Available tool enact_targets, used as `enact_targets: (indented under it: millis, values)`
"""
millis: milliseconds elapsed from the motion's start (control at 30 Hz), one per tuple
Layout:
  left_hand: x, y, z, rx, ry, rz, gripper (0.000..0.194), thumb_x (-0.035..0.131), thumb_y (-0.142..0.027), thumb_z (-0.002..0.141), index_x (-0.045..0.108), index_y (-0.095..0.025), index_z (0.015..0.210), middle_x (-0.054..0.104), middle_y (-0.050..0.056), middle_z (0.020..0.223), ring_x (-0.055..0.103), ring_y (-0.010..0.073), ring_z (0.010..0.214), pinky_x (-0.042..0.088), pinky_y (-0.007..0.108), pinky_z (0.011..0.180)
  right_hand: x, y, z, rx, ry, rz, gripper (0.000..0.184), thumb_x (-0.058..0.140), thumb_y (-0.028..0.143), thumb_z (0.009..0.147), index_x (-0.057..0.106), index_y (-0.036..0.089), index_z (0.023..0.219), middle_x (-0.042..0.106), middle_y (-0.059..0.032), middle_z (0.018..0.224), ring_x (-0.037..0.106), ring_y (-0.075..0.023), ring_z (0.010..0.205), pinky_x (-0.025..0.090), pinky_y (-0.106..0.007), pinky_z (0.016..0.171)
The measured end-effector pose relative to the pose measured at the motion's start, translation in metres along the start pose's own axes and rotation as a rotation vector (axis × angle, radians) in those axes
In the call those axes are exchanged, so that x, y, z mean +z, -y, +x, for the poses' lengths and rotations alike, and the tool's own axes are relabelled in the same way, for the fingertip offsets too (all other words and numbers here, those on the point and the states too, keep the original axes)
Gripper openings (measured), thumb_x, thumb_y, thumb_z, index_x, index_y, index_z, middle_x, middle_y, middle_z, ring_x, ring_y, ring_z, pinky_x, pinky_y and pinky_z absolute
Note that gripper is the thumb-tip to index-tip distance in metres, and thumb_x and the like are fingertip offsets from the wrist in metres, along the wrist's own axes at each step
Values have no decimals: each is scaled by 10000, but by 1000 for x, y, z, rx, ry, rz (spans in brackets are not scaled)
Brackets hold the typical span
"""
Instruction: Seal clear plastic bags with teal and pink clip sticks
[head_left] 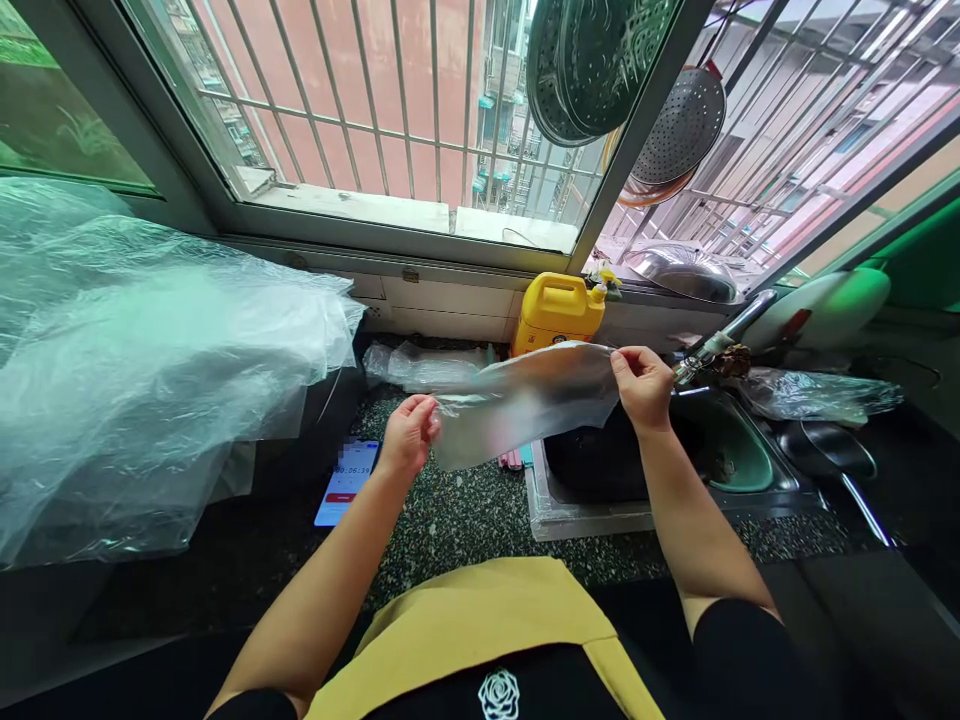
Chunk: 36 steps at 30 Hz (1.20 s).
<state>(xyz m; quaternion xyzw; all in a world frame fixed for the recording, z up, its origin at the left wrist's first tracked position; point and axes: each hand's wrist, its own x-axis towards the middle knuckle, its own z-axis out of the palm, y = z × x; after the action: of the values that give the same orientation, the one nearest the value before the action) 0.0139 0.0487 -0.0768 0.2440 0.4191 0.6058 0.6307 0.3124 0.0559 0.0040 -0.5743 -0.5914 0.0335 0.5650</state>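
Observation:
A clear plastic bag (525, 405) is stretched in the air between my two hands, above the speckled counter and the sink's left edge. My left hand (409, 435) pinches its lower left corner with the fingers closed. My right hand (643, 385) pinches the upper right edge, also closed. Behind the bag stands a yellow jug (559, 310) against the wall.
A big heap of clear plastic sheeting (150, 370) covers the counter's left. A phone (346, 482) lies lit on the dark counter (457, 520). The sink (739, 460) with a tap (724, 340) lies at right, pans and strainers (679, 125) hang at the barred window.

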Motion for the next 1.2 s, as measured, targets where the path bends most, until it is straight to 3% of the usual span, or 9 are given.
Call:
enact_targets:
  millis: [267,467,700,867,933,1000,1067,1133,1200]
  values:
    - [-3,-17,-11,67,-57,-69,235,718,-241,523,511,-158,598,419,-96,393,336,29,305,237,146,319,20,11,-32,42,-48,99,230,595,402,770,591,177,724,589,4,620,533,-121,540,451,-254,509]
    - [-3,-25,-23,168,-71,-45,243,725,-255,553,512,-156,612,384,-98,420,304,16,334,201,133,329,20,33,-60,-88,-158,64,203,569,368,826,599,182,752,571,10,624,516,-104,526,435,-235,498]
    - [-27,-11,-16,248,-147,88,242,682,-298,591,480,-173,636,339,-109,437,280,26,343,197,155,348,10,51,-53,-287,-161,52,80,579,266,840,588,198,799,601,12,666,535,-96,531,439,-223,489]
    - [-36,-13,-32,695,-371,369,267,657,-303,680,531,-178,879,431,-77,591,390,53,474,334,176,458,7,82,-58,-688,-12,36,118,588,120,814,583,222,873,605,27,650,529,-88,540,423,-204,488]
    - [-28,-23,-49,800,-194,547,317,666,-267,709,557,-183,994,459,-67,620,404,60,509,367,184,503,13,94,-70,-845,89,17,126,582,123,816,588,211,905,616,17,665,537,-90,564,422,-212,511]
    - [-16,-34,-65,724,200,656,428,671,-248,721,544,-199,1126,453,-78,581,395,66,480,355,185,474,22,106,-85,-962,207,4,101,551,148,839,596,190,920,605,17,644,518,-89,551,388,-226,508]
    - [-4,-43,-76,644,491,732,369,683,-221,705,610,-192,1066,492,-61,554,435,79,486,367,193,473,28,116,-97,-1035,303,-25,95,526,161,856,598,179,915,583,29,616,481,-80,520,336,-236,491]
    - [4,-50,-80,605,593,759,191,677,-192,690,683,-175,880,585,-12,587,519,106,540,416,212,519,28,119,-102,-1047,337,-59,83,542,239,868,591,201,924,579,36,641,478,-79,533,333,-239,506]
    - [6,-55,-80,582,514,698,67,670,-184,678,696,-169,738,653,29,649,579,137,595,453,232,562,20,109,-100,-956,259,-73,200,535,421,868,574,243,951,581,19,716,518,-103,606,384,-257,564]
